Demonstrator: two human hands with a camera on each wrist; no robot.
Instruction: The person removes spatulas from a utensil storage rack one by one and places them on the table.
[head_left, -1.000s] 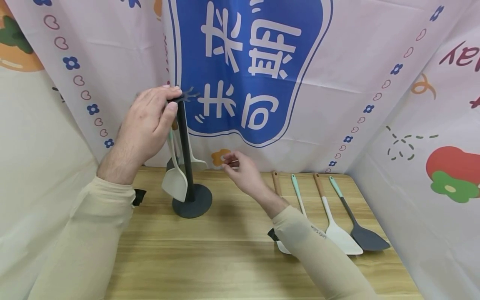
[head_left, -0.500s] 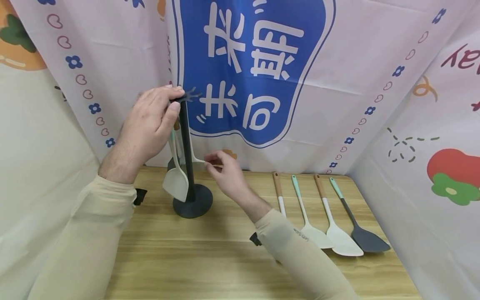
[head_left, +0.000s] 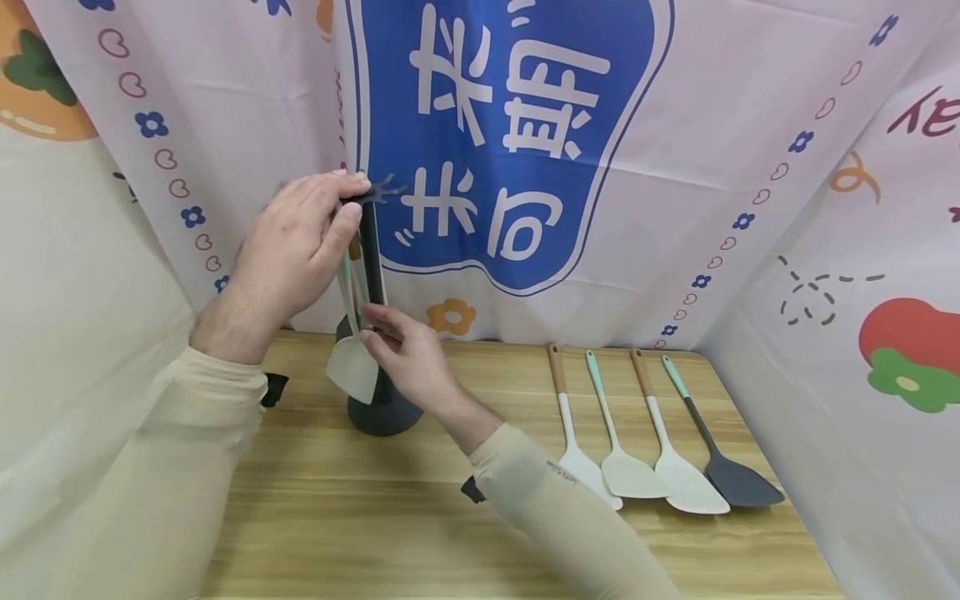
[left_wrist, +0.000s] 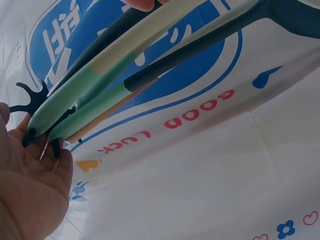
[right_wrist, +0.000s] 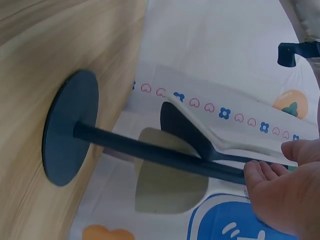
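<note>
My left hand (head_left: 288,242) grips the hooked top of a black utensil stand (head_left: 372,250), fingers over it and thumb at its near side. In the left wrist view, mint-green spatula handles (left_wrist: 55,107) hang from its hooks beside my fingers. A cream spatula (head_left: 351,367) hangs at the pole's left, its head just above the round base (head_left: 382,421). My right hand (head_left: 412,358) is at mid-pole, thumb and fingers apart; in the right wrist view the fingertips (right_wrist: 252,172) touch the pole. Behind it hang a beige spatula head (right_wrist: 172,187) and a dark one (right_wrist: 177,125).
To the right on the wooden table (head_left: 360,517) lie several spatulas side by side: a white one with brown handle (head_left: 592,479), a cream one (head_left: 633,475), another white one (head_left: 693,483) and a dark grey one (head_left: 738,482). A printed cloth (head_left: 675,125) hangs close behind.
My right hand has moved left, from beside the flower print past the rear spatula head to the pole. My left hand has stayed on the stand's top.
</note>
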